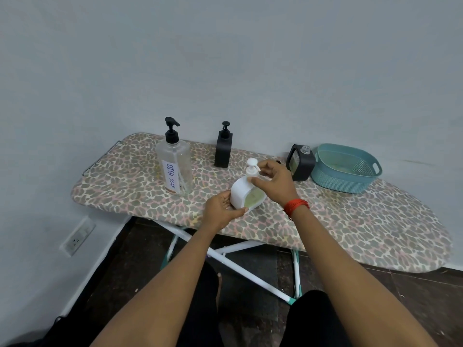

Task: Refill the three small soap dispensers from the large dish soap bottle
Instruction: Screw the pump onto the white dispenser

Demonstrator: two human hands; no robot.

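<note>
A white soap dispenser (241,194) with a green window stands near the front edge of the ironing board (350,221). My left hand (221,211) grips its base from the left. My right hand (274,184) pinches its white pump top. The large clear bottle labelled DISH SOAP (175,166), with a black pump, stands upright to the left. A black square dispenser (223,151) stands behind. Another black dispenser (300,161) with a clear cap sits to the right, beside the basket.
A teal plastic basket (347,169) sits at the back right of the leopard-print board. The wall runs close behind the board. A wall socket (77,237) is low on the left. White board legs cross over the dark floor below.
</note>
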